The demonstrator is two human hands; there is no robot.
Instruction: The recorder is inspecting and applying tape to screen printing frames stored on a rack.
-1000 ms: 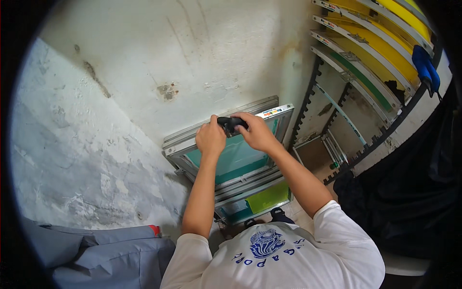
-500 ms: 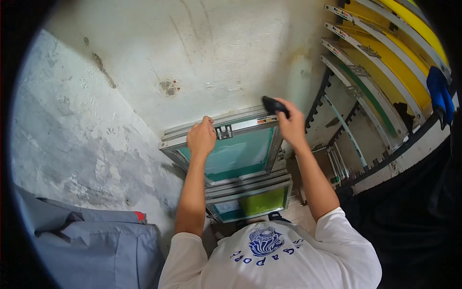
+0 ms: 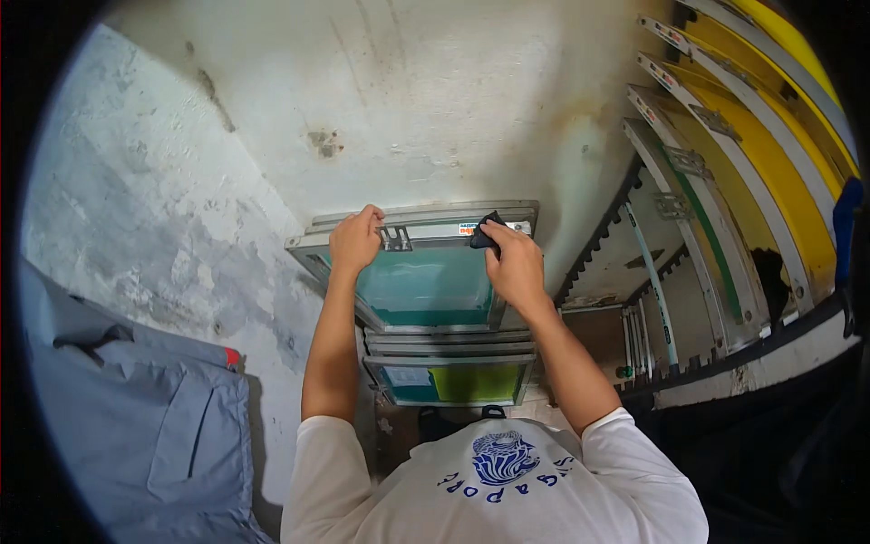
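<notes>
A metal-framed screen with teal mesh (image 3: 421, 286) leans against the wall in front of me. The fingers of my left hand (image 3: 355, 240) are curled over its top bar, just left of a small slotted metal bracket (image 3: 395, 239). Bunched in my right hand (image 3: 518, 267) is a black cloth (image 3: 487, 232). It rests against the right part of that top bar, partly over a small label (image 3: 467, 228). Behind this screen shows the edge of another frame (image 3: 435, 208).
Lower down stand more framed screens, the front one with a yellow-green panel (image 3: 476, 383). On the right, a toothed black rack (image 3: 594, 231) holds several yellow screens (image 3: 770, 150). A grey garment (image 3: 154, 399) hangs at the left wall.
My right hand has brought the black cloth down and inward onto the top bar's face. My left hand stays on the bar. The whole view has shifted slightly.
</notes>
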